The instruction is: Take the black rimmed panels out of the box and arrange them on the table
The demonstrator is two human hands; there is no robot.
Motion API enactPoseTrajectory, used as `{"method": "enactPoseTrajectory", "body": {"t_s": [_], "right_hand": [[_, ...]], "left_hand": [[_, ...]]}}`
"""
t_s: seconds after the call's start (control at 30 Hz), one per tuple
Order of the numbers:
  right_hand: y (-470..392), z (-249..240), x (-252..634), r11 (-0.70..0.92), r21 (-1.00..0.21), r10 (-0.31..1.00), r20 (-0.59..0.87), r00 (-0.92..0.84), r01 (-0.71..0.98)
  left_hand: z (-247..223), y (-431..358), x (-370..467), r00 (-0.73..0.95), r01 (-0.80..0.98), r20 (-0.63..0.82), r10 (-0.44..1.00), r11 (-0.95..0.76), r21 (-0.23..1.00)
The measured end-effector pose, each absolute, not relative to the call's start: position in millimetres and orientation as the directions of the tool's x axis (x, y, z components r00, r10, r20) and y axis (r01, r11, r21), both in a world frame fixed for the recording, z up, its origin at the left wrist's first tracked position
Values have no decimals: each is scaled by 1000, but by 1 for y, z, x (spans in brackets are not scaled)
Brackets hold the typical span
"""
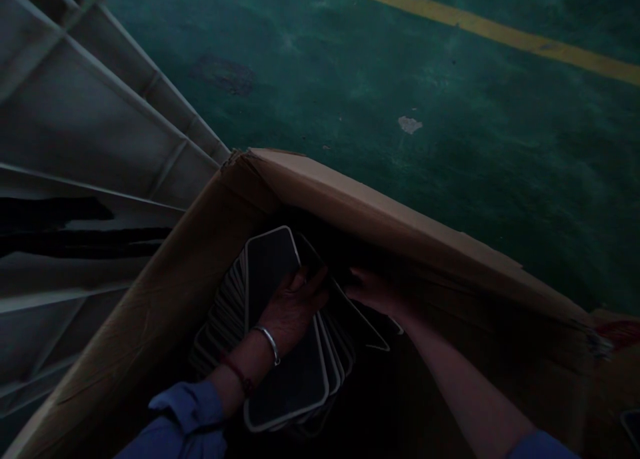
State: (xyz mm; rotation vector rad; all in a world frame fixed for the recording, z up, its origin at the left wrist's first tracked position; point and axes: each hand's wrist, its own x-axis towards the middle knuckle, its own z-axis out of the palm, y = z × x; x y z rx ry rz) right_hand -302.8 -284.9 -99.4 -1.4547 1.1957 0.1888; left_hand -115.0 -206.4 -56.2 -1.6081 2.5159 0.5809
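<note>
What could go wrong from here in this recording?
The stack of dark panels is unevenly fanned, so it might slide if the left hand, over its top, pushes. The tilted panel between that hand and the right hand could slip and knock the stack. Shadow inside the cardboard box might hide an edge.

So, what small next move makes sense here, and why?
Probably closing the right hand on the slanting panel to steady it: it looks tipped beside the stack of panels, the left hand has fingers near its long edge, and the right hand is just across from them. Shadow hides exact contact.
</note>
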Motion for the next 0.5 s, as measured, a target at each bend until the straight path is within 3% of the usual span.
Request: {"method": "enactPoseTrajectory", "body": {"t_s": [0.37,0.5], "right_hand": [[-290,-92,-271,-37,-366,-682,-671,291,-930],[-295,-92,-278,-54,-417,-648,-677,350,-907]], "left_hand": [[-52,-210,-115,-455,-882,-281,-845,386,270],[-51,-209,-115,-446,-887,-297,-844,372,274]]}}
